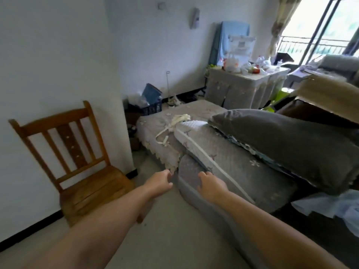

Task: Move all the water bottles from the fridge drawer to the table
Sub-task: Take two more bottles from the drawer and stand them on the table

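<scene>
Both arms are reaching forward over the floor, the left hand [159,183] and the right hand [210,186] loosely curled and carrying nothing. No fridge drawer or water bottles are showing clearly. The cluttered tabletop [272,74] is lying far ahead and to the right, beyond the cushioned sofa [242,167], so the right hand is sitting nearer that side.

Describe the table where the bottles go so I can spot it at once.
Look to the far wall beside the bright balcony window. The table stands there under a grey floral cloth, its top crowded with bags. The blue board leaning behind it marks it.
</scene>
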The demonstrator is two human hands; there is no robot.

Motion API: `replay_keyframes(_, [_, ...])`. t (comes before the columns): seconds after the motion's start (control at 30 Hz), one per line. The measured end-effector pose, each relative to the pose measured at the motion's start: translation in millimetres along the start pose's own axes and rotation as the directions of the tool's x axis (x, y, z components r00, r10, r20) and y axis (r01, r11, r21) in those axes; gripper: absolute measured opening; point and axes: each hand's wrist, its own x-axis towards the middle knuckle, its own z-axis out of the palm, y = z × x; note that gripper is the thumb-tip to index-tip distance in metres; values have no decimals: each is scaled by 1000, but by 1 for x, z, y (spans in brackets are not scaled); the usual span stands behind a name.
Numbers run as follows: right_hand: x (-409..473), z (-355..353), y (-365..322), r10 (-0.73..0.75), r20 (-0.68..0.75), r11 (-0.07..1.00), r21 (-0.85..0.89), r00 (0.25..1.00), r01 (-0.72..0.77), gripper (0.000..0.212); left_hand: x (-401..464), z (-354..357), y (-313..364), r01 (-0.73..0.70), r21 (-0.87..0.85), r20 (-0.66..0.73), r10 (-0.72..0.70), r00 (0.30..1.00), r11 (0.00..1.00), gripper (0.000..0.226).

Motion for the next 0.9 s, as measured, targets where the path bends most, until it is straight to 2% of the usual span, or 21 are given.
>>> replay_keyframes(0.17, [84,-10,-64,-233,58,971,-38,971,235,35,6,-45,-51,164,-28,-154,-166,974,986,40])
replay_keyframes(0.27, [115,-4,-126,-396,116,912,-66,911,405,35,-18,-63,-97,280,-81,-246,-292,924,957,34])
replay_keyframes(0.37, [122,15,-203,-544,170,828,-48,822,558,33,-57,-75,-150,425,-148,-279,-450,848,893,29])
replay_keyframes(0.47, [111,39,-280,-689,204,702,-55,696,710,30,-99,-87,-197,560,-192,-300,-591,749,806,17])
replay_keyframes(0.57, [92,61,-352,-807,212,553,-57,551,831,31,-149,-98,-244,674,-227,-315,-707,633,704,34])
replay_keyframes(0.63, [76,76,-403,-851,235,464,-78,469,882,32,-183,-104,-282,708,-271,-326,-754,570,652,42])
replay_keyframes(0.7, [63,89,-452,-872,251,412,-89,420,907,33,-214,-115,-317,725,-300,-336,-780,528,620,43])
replay_keyframes(0.8, [46,102,-514,-879,278,374,-101,387,922,36,-255,-134,-358,728,-328,-369,-791,487,602,41])
replay_keyframes(0.9, [25,111,-589,-903,285,301,-111,321,947,37,-310,-161,-401,755,-350,-415,-814,406,555,41])
